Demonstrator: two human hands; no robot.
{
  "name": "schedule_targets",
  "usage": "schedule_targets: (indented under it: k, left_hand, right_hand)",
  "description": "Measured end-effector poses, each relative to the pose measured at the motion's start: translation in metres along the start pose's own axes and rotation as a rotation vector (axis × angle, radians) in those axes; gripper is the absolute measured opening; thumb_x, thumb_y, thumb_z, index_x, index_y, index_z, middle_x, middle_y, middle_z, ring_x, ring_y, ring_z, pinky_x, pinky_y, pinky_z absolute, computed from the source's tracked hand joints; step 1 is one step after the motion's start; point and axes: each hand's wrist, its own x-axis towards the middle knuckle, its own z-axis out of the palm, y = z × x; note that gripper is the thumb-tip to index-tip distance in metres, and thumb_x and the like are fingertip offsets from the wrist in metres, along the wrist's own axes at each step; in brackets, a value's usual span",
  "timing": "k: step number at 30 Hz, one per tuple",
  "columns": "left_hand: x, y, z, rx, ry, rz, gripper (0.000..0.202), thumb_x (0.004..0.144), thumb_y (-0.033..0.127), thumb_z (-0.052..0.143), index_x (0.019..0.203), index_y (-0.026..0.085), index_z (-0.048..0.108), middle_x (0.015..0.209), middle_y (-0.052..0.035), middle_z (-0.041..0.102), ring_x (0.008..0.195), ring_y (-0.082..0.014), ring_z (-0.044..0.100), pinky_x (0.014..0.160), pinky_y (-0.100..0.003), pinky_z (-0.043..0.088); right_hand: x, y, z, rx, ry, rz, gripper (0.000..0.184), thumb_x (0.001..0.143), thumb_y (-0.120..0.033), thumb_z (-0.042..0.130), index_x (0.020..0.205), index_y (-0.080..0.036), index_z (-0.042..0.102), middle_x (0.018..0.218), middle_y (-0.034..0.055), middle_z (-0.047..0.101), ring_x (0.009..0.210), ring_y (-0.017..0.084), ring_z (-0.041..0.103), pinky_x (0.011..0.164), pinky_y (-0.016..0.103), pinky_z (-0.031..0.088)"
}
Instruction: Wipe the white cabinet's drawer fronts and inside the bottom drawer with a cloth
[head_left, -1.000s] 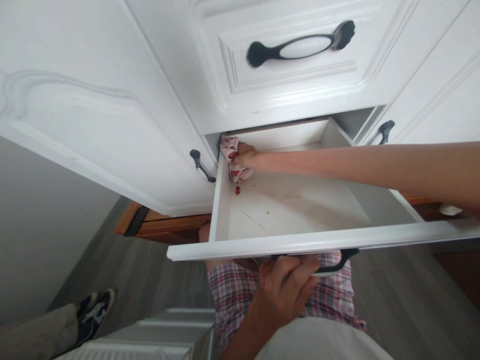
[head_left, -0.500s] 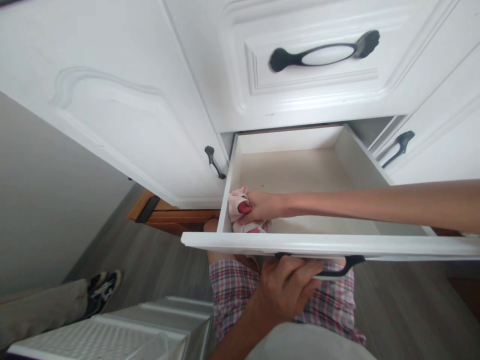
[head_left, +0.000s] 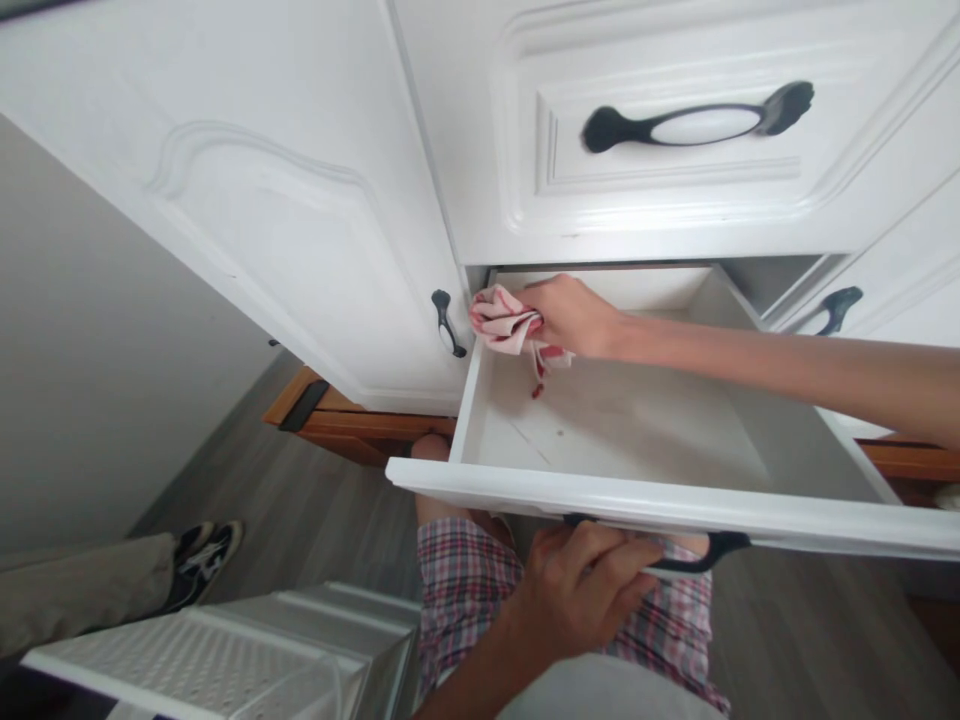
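Note:
A white drawer (head_left: 652, 490) is pulled out from the cabinet. My left hand (head_left: 581, 585) is closed around the black drawer handle (head_left: 712, 550) on its front, fingers hooked over it. From the right, my right hand (head_left: 574, 315) reaches across the drawer and grips a crumpled pink-and-red cloth (head_left: 501, 318). The cloth is at the drawer's left wall, near the back corner, bunched at wall-top height, with one fold hanging inside. Part of the cloth is hidden behind my fingers.
Above is another drawer front with a black-and-white handle (head_left: 697, 125). A cabinet door (head_left: 285, 280) stands left, with its handle (head_left: 448, 323). White plastic drawers (head_left: 300, 640) are at lower left. Another person's shoe (head_left: 206, 565) rests on the floor. My plaid shorts (head_left: 469, 590) show below.
My right hand has lifted the cloth from the drawer's front left corner and moved it toward the back. My left hand stays on the handle. The view has shifted slightly.

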Motion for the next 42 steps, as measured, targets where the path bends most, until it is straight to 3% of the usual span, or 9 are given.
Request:
schedule_targets:
  k: [2,5,10,14,19,22,26,35,42]
  left_hand:
    - [0.001,0.000,-0.001,0.005,-0.003,-0.003,0.030,0.119,0.032,0.043,0.120,0.019,0.069,0.093,0.0011,0.078,0.080,-0.0109,0.075,0.075,-0.025,0.061]
    - [0.002,0.001,-0.002,0.013,-0.015,-0.012,0.029,0.120,0.032,0.042,0.120,0.020,0.069,0.094,0.0016,0.079,0.081,-0.0104,0.076,0.076,-0.025,0.062]
    - [-0.003,0.003,-0.001,0.006,-0.029,-0.037,0.027,0.119,0.033,0.046,0.124,0.020,0.069,0.098,0.0012,0.080,0.086,-0.0104,0.077,0.081,-0.024,0.064]
    - [-0.005,0.005,-0.001,0.005,-0.046,-0.067,0.028,0.119,0.035,0.045,0.126,0.022,0.070,0.100,0.0011,0.080,0.087,-0.0104,0.078,0.082,-0.024,0.064]
    - [-0.001,0.005,-0.003,0.009,-0.028,-0.076,0.028,0.120,0.033,0.042,0.123,0.022,0.068,0.099,0.0011,0.080,0.086,-0.0110,0.077,0.081,-0.024,0.063]
    - [0.002,0.002,-0.004,0.019,-0.020,-0.049,0.030,0.120,0.033,0.041,0.121,0.021,0.068,0.097,0.0013,0.079,0.084,-0.0117,0.076,0.078,-0.026,0.061]
    - [0.002,-0.001,-0.003,0.014,-0.014,-0.013,0.030,0.120,0.034,0.041,0.120,0.021,0.068,0.094,0.0019,0.078,0.080,-0.0115,0.075,0.071,-0.026,0.059]
    - [0.003,-0.002,-0.002,-0.007,0.018,-0.007,0.027,0.119,0.032,0.044,0.123,0.020,0.068,0.095,0.0001,0.080,0.082,-0.0115,0.076,0.074,-0.024,0.060]
    - [0.005,0.001,-0.003,-0.006,0.020,-0.013,0.030,0.120,0.029,0.041,0.126,0.020,0.068,0.098,0.0006,0.080,0.085,-0.0123,0.077,0.075,-0.026,0.059]
  right_hand:
    - [0.010,0.013,-0.003,-0.294,0.090,-0.042,0.035,0.095,-0.012,0.050,0.118,-0.016,0.076,0.119,0.0131,0.074,0.099,0.027,0.064,0.075,0.033,0.037]
    - [0.026,0.033,0.007,-0.617,0.074,-0.220,0.042,0.102,-0.008,0.038,0.118,-0.014,0.076,0.133,0.0187,0.069,0.115,0.030,0.056,0.082,0.037,0.040]
    - [0.061,0.069,0.036,-0.939,0.166,-0.666,0.040,0.109,-0.011,0.037,0.109,-0.013,0.077,0.113,0.0155,0.072,0.110,0.029,0.052,0.089,0.042,0.039]
    - [0.077,0.097,0.047,-1.023,0.232,-0.822,0.036,0.108,-0.009,0.042,0.104,-0.012,0.078,0.109,0.0139,0.074,0.109,0.027,0.057,0.091,0.041,0.041]
    - [0.074,0.105,0.053,-0.895,0.228,-0.701,0.037,0.107,-0.008,0.041,0.114,-0.010,0.077,0.123,0.0172,0.075,0.120,0.028,0.057,0.097,0.046,0.043]
    - [0.066,0.093,0.051,-0.820,0.113,-0.565,0.038,0.108,-0.007,0.038,0.118,-0.005,0.074,0.126,0.0209,0.073,0.123,0.026,0.053,0.099,0.045,0.041]
    - [0.043,0.083,0.036,-0.888,-0.060,-0.437,0.039,0.107,-0.004,0.036,0.115,0.004,0.073,0.122,0.0284,0.072,0.123,0.026,0.050,0.100,0.044,0.038]
    - [-0.027,0.107,0.002,-0.912,-0.193,-0.208,0.034,0.106,-0.007,0.042,0.110,-0.005,0.075,0.119,0.0226,0.073,0.119,0.025,0.049,0.098,0.043,0.033]
    - [-0.065,0.130,-0.018,-0.975,-0.267,-0.086,0.023,0.099,-0.008,0.055,0.099,-0.010,0.078,0.110,0.0190,0.077,0.116,0.029,0.058,0.097,0.041,0.036]
